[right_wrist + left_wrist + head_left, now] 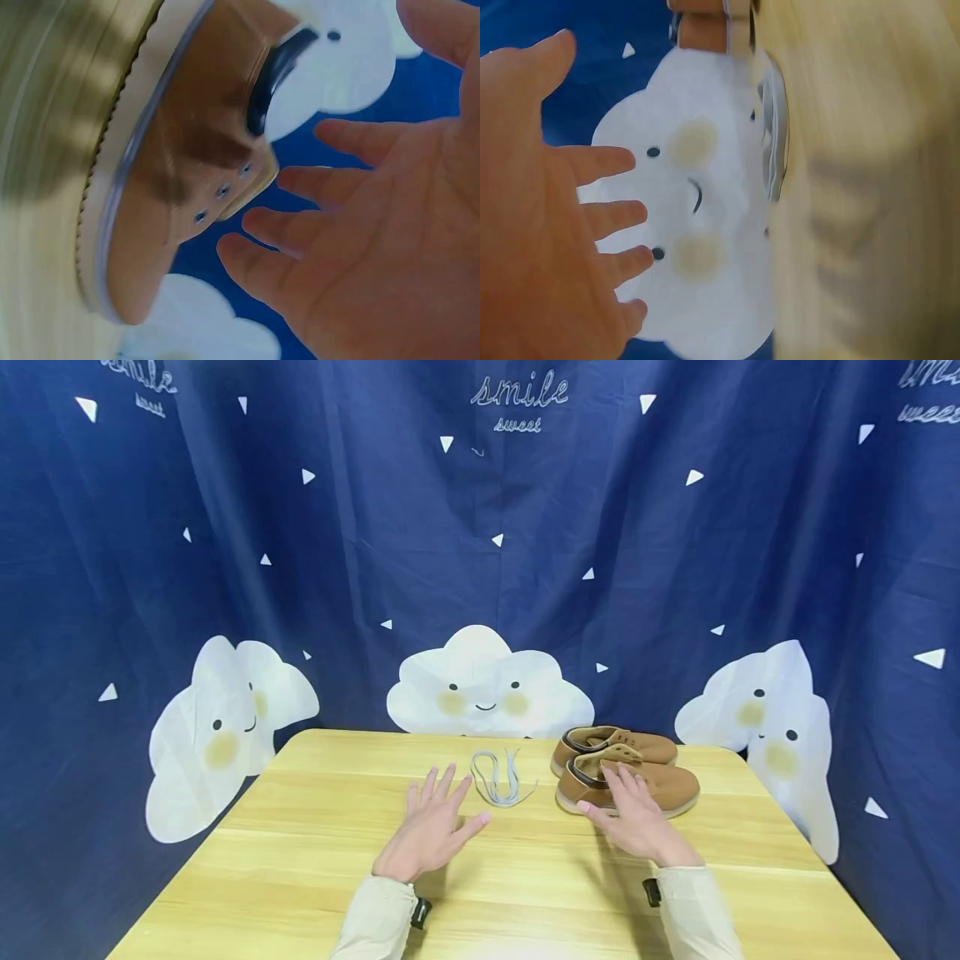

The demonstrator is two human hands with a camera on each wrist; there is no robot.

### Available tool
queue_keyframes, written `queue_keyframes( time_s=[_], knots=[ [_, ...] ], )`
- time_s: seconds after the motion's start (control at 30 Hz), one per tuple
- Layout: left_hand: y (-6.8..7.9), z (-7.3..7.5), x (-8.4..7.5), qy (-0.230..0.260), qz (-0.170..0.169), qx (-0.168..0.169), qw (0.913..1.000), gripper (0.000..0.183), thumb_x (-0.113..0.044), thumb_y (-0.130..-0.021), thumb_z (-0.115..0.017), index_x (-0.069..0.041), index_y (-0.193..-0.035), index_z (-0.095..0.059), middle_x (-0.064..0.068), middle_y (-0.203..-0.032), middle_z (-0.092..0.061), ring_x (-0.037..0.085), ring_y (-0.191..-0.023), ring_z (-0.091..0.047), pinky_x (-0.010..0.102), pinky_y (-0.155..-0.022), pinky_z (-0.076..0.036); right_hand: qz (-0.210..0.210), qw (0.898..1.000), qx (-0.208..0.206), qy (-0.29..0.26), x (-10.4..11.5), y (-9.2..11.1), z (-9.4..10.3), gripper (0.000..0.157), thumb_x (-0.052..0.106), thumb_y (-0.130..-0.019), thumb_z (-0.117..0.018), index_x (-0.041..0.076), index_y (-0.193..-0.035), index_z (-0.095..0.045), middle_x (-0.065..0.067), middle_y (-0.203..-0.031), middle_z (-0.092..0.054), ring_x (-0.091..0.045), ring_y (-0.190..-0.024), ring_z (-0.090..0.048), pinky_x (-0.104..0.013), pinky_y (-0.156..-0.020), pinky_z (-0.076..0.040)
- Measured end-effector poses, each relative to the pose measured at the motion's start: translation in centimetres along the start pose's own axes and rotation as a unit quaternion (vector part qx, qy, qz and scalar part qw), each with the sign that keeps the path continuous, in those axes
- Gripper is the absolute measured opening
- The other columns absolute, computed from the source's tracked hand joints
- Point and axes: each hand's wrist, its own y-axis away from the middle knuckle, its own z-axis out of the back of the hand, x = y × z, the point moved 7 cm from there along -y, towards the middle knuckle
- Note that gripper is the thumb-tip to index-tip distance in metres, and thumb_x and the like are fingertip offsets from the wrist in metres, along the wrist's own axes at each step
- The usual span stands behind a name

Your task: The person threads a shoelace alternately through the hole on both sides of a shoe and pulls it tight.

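My left hand (427,837), fingers spread and holding nothing, hovers over the wooden table (285,827), just left of the pale laces (504,803). My right hand (636,823), also spread wide with nothing gripped, hangs by the near brown shoe (673,783) at right; the far shoe (654,747) stands just behind. A careless right-hand push could knock the shoes together; a left-hand sweep might tangle the loose laces.
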Motion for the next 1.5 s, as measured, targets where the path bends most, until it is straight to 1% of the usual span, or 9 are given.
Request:
queue_keyframes(
  time_s=[0.27,0.43,0.5,0.67,0.8,0.9,0.97,1.07,1.5],
  knots=[
    [-0.6,-1.8,-0.5,0.150,0.003,0.018,0.9884,0.073,-0.063,-0.106,-0.036,-0.013,-0.159,-0.039,0.017,-0.169,-0.029,0.042,-0.158,-0.024,0.065,-0.126,-0.020,-0.029,0.997,-0.012,-0.076,-4.8,-0.2,2.2,0.082,0.050,-0.108,-0.047,-0.012,-0.157,-0.023,-0.040,-0.162,-0.022,-0.060,-0.150,-0.022,-0.071,-0.120,-0.025],
    [-1.8,-3.8,-0.8,0.275,0.030,0.038,0.9602,0.072,-0.062,-0.107,-0.033,-0.013,-0.158,-0.040,0.013,-0.165,-0.039,0.038,-0.153,-0.037,0.061,-0.124,-0.029,-0.100,0.976,-0.020,-0.194,-8.9,-0.1,3.0,0.081,0.051,-0.110,-0.037,-0.008,-0.161,-0.014,-0.037,-0.165,-0.015,-0.057,-0.151,-0.021,-0.066,-0.122,-0.026],
    [-2.4,-4.6,-1.1,0.347,0.040,0.047,0.9360,0.071,-0.060,-0.108,-0.033,-0.009,-0.158,-0.040,0.017,-0.162,-0.043,0.040,-0.149,-0.042,0.062,-0.122,-0.031,-0.129,0.958,-0.030,-0.253,-10.5,0.0,3.1,0.082,0.053,-0.110,-0.034,-0.006,-0.162,-0.011,-0.036,-0.167,-0.013,-0.054,-0.154,-0.018,-0.063,-0.125,-0.023],
    [-3.9,-7.0,-2.7,0.535,0.078,0.062,0.8391,0.068,-0.050,-0.110,-0.036,0.002,-0.153,-0.040,0.028,-0.155,-0.046,0.045,-0.140,-0.051,0.056,-0.119,-0.040,-0.190,0.880,-0.069,-0.430,-14.1,0.2,2.9,0.081,0.052,-0.110,-0.031,0.001,-0.164,0.000,-0.018,-0.174,0.001,-0.038,-0.161,-0.006,-0.052,-0.131,-0.012],
    [-4.8,-8.8,-4.1,0.627,0.113,0.064,0.7684,0.066,-0.043,-0.112,-0.036,0.007,-0.154,-0.035,0.032,-0.156,-0.042,0.048,-0.141,-0.048,0.055,-0.121,-0.038,-0.241,0.824,-0.106,-0.502,-16.2,0.6,2.2,0.081,0.053,-0.108,-0.035,0.008,-0.166,-0.002,-0.007,-0.161,-0.027,-0.019,-0.135,-0.042,-0.029,-0.119,-0.035],
    [-5.3,-10.0,-4.7,0.670,0.132,0.065,0.7272,0.067,-0.040,-0.113,-0.032,0.011,-0.156,-0.027,0.035,-0.158,-0.036,0.052,-0.146,-0.039,0.059,-0.125,-0.029,-0.250,0.806,-0.102,-0.527,-16.8,0.8,1.5,0.084,0.053,-0.107,-0.034,0.007,-0.165,0.004,-0.013,-0.163,-0.023,-0.019,-0.139,-0.040,-0.025,-0.119,-0.034],
    [-5.6,-10.9,-5.0,0.695,0.140,0.065,0.7027,0.068,-0.038,-0.113,-0.030,0.014,-0.156,-0.022,0.038,-0.159,-0.030,0.054,-0.149,-0.033,0.061,-0.127,-0.022,-0.239,0.799,-0.092,-0.544,-16.9,0.7,1.3,0.085,0.053,-0.108,-0.031,0.005,-0.163,0.014,-0.021,-0.172,0.006,-0.032,-0.160,-0.011,-0.033,-0.131,-0.019],
    [-5.8,-11.8,-5.4,0.716,0.149,0.068,0.6789,0.070,-0.038,-0.113,-0.029,0.016,-0.156,-0.018,0.041,-0.161,-0.024,0.056,-0.151,-0.025,0.062,-0.127,-0.016,-0.227,0.790,-0.093,-0.561,-16.9,0.7,1.2,0.082,0.050,-0.109,-0.026,0.006,-0.160,0.020,-0.013,-0.170,0.024,-0.032,-0.160,0.013,-0.042,-0.133,-0.002],
    [-7.1,-13.0,-6.4,0.762,0.185,0.051,0.6183,0.073,-0.034,-0.110,-0.034,0.015,-0.157,-0.010,0.046,-0.161,-0.012,0.058,-0.152,-0.019,0.060,-0.129,-0.011,-0.233,0.792,-0.114,-0.553,-18.5,-0.6,1.7,0.073,0.038,-0.110,-0.024,0.003,-0.162,0.012,-0.018,-0.171,0.017,-0.032,-0.161,0.008,-0.042,-0.133,-0.004]
  ],
)
